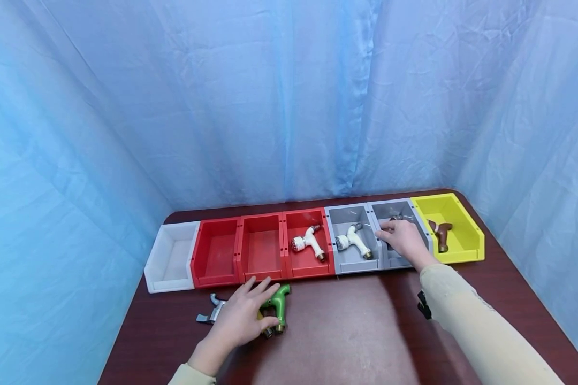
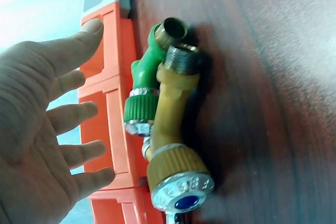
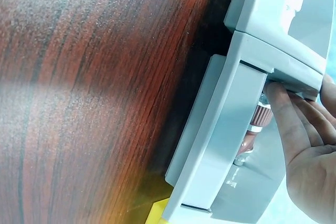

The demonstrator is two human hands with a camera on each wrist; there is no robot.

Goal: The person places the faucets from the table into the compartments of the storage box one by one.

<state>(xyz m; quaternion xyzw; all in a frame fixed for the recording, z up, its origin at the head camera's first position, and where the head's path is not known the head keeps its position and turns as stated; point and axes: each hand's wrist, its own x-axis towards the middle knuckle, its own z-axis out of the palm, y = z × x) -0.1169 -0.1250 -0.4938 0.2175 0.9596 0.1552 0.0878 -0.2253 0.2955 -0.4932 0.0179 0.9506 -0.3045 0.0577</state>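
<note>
My left hand point(image 1: 243, 315) is just above the table with its fingers spread, over a green tap point(image 1: 280, 307) and a yellow tap point(image 2: 170, 111) that lie side by side. In the left wrist view its palm is bare and apart from both taps. A chrome tap point(image 1: 218, 309) is partly hidden behind this hand. My right hand point(image 1: 404, 240) reaches into the right grey bin point(image 3: 231, 129), fingers fairly straight along the inside of its left wall. A brown tap point(image 3: 248, 141) lies in that bin beside the fingertips; whether they touch it I cannot tell.
The bins form a row: a white bin point(image 1: 170, 286), several red bins point(image 1: 217, 279), two grey ones and a yellow bin point(image 1: 467, 255). White taps lie in the right red bin and left grey bin; another brown tap point(image 1: 443, 235) lies in the yellow one. Blue curtains surround the table.
</note>
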